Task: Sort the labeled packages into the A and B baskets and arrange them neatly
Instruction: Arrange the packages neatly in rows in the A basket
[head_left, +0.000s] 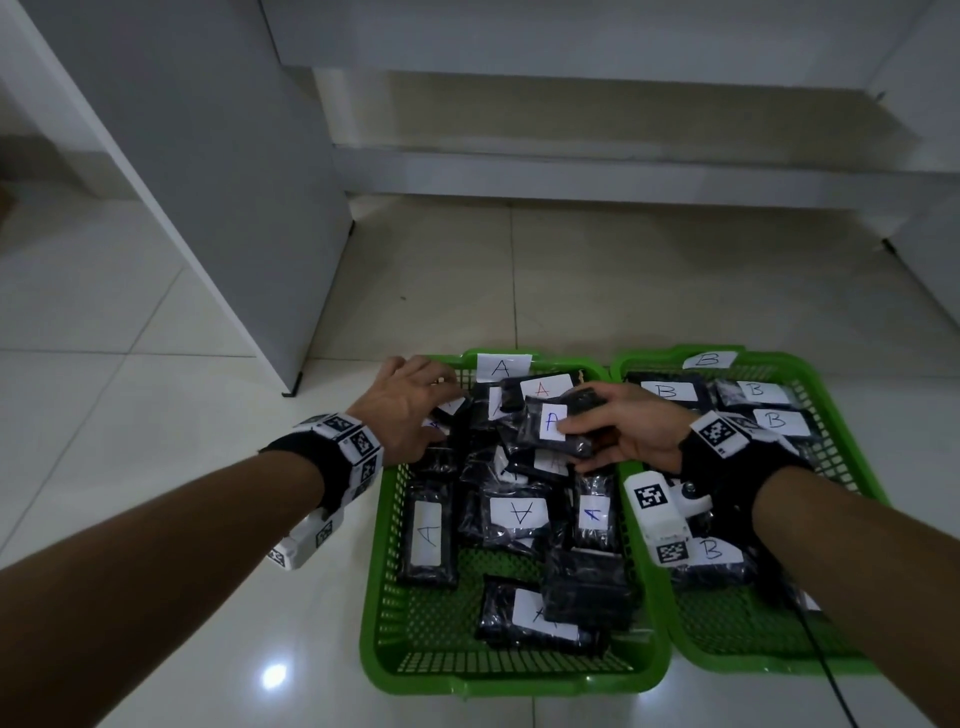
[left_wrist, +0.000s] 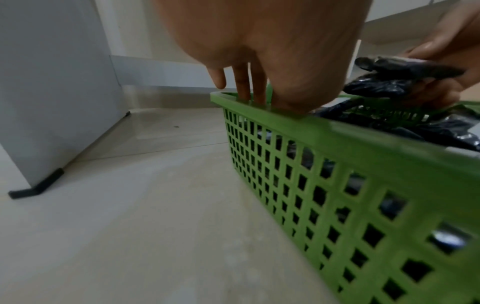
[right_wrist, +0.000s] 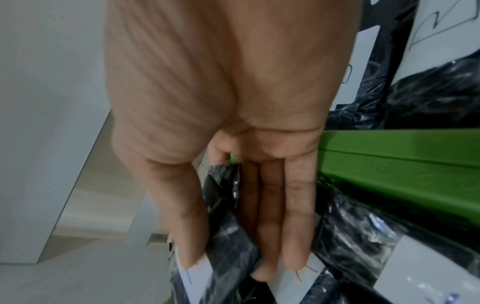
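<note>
Two green mesh baskets stand side by side on the floor: basket A (head_left: 493, 680) on the left and basket B (head_left: 748, 662) on the right, each with a paper letter tag on its far rim. Both hold black plastic packages with white labels; those in A lie jumbled. My right hand (head_left: 587, 426) pinches one package marked A (head_left: 532, 428) above the far part of basket A, thumb on its label. In the right wrist view the package (right_wrist: 223, 205) sits between thumb and fingers. My left hand (head_left: 441, 405) reaches into basket A's far left corner, straight fingers (left_wrist: 249, 90) down inside the rim (left_wrist: 337, 144).
A grey cabinet panel (head_left: 208, 182) with a black foot stands on the white tiles left of the baskets. A low ledge runs along the wall behind. A black cable (head_left: 831, 675) trails from my right wrist across basket B's near corner.
</note>
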